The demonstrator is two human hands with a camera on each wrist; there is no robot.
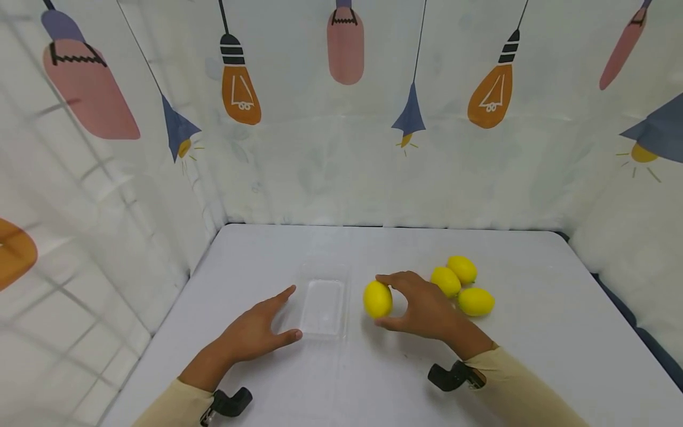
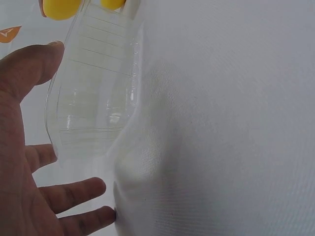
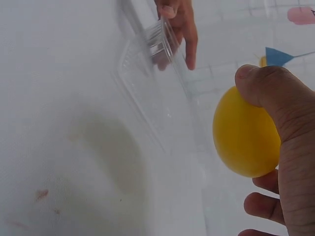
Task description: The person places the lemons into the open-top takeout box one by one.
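Between thumb and fingers, my right hand (image 1: 424,305) holds a yellow lemon (image 1: 377,299), raised above the table just right of a clear plastic container (image 1: 322,308). The right wrist view shows the thumb on the top of this lemon (image 3: 246,132) and fingers beneath it. At the container's left side is my left hand (image 1: 251,329), its fingers and thumb spread apart and holding nothing. The left wrist view has the thumb and a fingertip right at the rim of the see-through container (image 2: 93,83).
Three more lemons (image 1: 461,284) lie in a cluster on the white table (image 1: 256,255), behind and right of my right hand. A white curtain (image 1: 320,166) printed with lamps hangs behind the table and along its sides.
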